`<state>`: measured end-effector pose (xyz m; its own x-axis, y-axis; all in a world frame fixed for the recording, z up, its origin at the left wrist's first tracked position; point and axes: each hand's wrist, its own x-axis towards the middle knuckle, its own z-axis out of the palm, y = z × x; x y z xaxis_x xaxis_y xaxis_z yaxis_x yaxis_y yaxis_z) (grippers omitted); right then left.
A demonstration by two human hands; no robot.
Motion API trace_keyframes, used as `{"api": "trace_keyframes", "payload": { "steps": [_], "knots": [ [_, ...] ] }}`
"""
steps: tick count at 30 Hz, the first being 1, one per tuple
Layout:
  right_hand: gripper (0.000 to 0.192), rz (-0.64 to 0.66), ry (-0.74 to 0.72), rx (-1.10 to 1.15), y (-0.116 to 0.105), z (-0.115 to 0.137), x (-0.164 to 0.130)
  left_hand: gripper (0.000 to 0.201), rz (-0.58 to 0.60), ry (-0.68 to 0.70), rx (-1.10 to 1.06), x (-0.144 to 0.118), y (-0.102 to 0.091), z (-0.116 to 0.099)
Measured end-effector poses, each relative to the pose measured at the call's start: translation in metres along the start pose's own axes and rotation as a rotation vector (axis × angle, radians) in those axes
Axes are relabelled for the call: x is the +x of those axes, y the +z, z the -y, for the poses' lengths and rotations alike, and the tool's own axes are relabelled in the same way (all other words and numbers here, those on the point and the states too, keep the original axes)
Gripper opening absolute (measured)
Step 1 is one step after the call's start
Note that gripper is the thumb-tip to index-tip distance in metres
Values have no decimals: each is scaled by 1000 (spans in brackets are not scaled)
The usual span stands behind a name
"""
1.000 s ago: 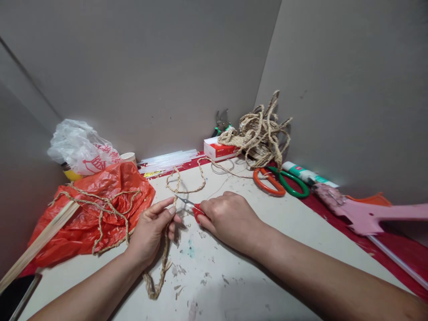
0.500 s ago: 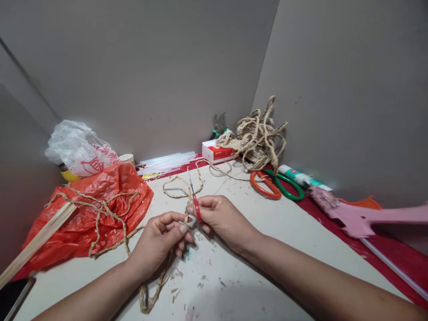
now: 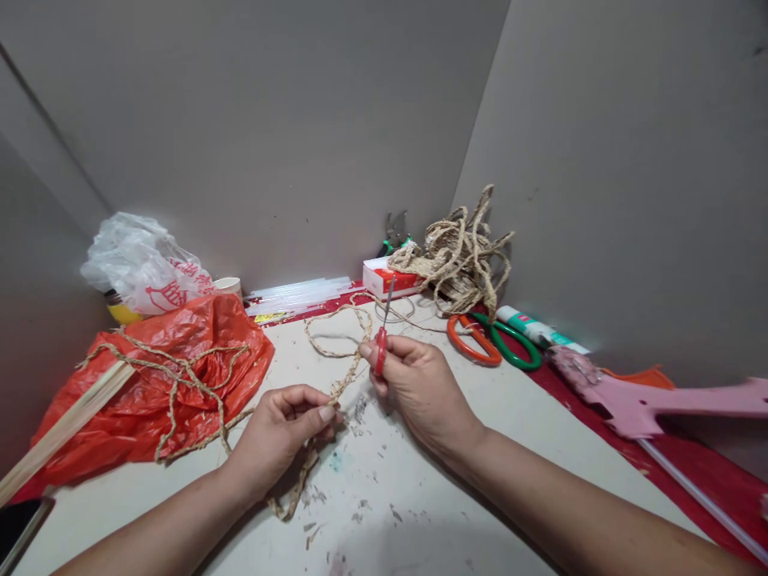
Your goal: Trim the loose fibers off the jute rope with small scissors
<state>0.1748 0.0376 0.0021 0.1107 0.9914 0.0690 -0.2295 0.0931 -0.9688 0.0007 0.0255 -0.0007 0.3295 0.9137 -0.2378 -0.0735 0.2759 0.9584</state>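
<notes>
Our left hand [image 3: 279, 436] pinched the braided straw rope [image 3: 336, 352] between thumb and fingertips low on the table [image 3: 420, 512]; our right hand [image 3: 420, 384], fingers curled, gripped small red scissors [image 3: 382, 346] upright just beyond, the rope's loop lying behind them.

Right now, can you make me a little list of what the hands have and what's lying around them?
left hand: pinches the braided straw rope
right hand: holds small red scissors, blades pointing up
rope: runs between both hands, loops on the table
left of hands: red plastic bag with rope on it
behind: rope bundle, big orange and green scissors
</notes>
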Motion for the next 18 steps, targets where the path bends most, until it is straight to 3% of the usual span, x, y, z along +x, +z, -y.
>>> {"api": "trace_keyframes", "payload": {
  "steps": [4, 9, 18],
  "knots": [
    [32, 63, 4, -86, 6, 3, -8, 31, 38, 21, -54, -3, 3, 0],
    [32, 89, 14, -99, 9, 2, -11, 19, 80, 0, -59, -5, 3, 1],
    [33, 104, 15, -109, 7, 2, -7, 20, 84, -62, -72, -5, 3, -4]
  ]
}}
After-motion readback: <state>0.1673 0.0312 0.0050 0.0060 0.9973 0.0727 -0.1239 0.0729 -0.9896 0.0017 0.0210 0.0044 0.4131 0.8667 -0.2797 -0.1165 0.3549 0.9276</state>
